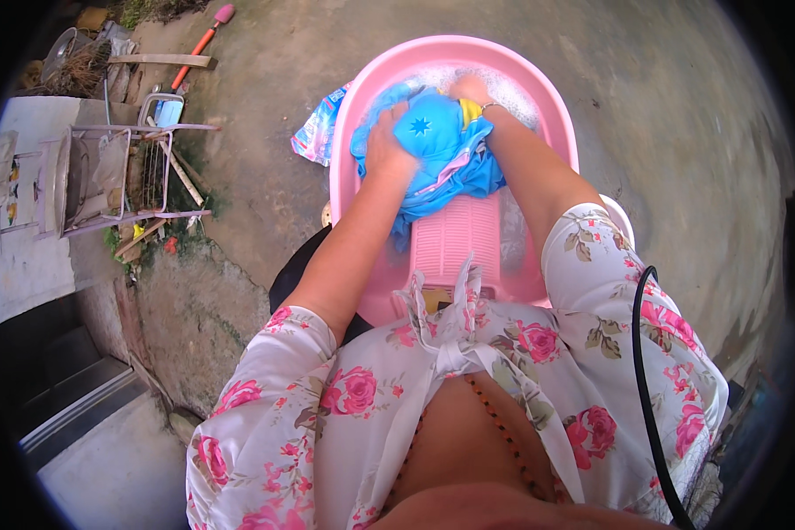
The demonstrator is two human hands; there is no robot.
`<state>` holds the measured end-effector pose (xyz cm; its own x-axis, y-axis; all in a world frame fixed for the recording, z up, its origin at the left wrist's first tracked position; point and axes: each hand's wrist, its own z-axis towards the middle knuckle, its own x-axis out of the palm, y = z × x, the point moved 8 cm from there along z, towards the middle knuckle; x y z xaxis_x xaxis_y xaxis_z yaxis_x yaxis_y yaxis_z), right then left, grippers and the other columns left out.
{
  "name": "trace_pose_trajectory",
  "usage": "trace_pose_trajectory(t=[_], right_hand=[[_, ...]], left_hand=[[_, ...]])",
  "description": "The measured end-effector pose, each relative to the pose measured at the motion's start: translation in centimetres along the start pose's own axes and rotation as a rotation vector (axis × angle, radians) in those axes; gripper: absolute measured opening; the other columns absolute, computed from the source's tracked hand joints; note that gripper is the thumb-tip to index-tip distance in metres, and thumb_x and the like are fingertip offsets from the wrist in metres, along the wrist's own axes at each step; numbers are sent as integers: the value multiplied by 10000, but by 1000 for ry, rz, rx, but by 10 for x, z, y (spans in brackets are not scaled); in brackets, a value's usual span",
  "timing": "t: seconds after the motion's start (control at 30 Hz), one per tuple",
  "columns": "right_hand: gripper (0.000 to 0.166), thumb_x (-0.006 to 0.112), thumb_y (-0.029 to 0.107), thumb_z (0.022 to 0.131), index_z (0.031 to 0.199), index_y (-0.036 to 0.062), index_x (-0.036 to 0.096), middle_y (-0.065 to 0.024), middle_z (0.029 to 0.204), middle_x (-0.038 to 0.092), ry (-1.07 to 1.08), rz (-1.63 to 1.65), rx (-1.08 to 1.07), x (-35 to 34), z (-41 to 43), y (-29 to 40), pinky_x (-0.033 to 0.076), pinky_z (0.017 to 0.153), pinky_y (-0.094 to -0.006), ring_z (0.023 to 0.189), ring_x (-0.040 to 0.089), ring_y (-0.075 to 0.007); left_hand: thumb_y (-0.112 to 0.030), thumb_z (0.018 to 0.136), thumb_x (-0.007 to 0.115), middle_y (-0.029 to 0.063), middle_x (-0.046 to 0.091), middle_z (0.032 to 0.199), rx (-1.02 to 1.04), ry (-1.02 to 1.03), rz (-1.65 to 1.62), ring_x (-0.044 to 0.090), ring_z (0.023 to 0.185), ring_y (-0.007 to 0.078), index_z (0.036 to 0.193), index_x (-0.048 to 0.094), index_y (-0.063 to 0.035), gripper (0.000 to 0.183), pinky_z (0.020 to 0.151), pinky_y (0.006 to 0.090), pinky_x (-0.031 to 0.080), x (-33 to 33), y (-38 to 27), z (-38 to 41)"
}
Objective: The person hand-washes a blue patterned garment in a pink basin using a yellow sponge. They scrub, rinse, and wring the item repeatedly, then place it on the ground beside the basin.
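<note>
A pink plastic washtub (563, 119) stands before me with soapy water and a ribbed washboard (456, 232) built into its near part. Bunched wet blue cloth (437, 129) lies at the top of the board, with yellow and pink parts and a dark blue star-like mark. My left hand (387, 142) grips the cloth at its left side, some fingers hidden in the folds. Beyond the cloth, in the white suds (517, 99), my right hand (470, 88) is curled beside the yellow part. It is blurred, and its fingertips are hidden. A bracelet circles that wrist.
A printed plastic packet (321, 126) leans against the tub's left outer side. Farther left lie a metal-framed rack (132, 172), sticks and an orange-handled tool (195, 56) on the concrete floor (669, 132). A black cable (642, 371) hangs along my right side.
</note>
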<state>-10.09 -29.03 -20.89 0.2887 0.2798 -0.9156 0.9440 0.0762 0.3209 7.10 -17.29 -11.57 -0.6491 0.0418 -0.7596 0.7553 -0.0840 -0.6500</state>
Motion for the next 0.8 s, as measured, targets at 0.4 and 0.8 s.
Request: trace_pose_trajectory(t=[0.4, 0.8], right_hand=[[396, 696, 162, 627, 1016, 120, 636, -74, 1054, 609, -260, 224, -617, -102, -194, 91, 431, 872, -397, 1032, 539, -309], [888, 775, 216, 564, 1367, 316, 410, -164, 1440, 291, -212, -111, -429, -35, -254, 93, 306, 957, -588, 1270, 329, -431]], left_hand=[[-535, 783, 628, 241, 432, 1343, 37, -83, -207, 397, 1254, 391, 1277, 515, -81, 680, 1021, 429, 359, -55, -11, -4], [-404, 471, 862, 155, 412, 1256, 536, 14, 189, 377, 1195, 399, 1207, 512, -161, 850, 960, 512, 361, -26, -34, -89]])
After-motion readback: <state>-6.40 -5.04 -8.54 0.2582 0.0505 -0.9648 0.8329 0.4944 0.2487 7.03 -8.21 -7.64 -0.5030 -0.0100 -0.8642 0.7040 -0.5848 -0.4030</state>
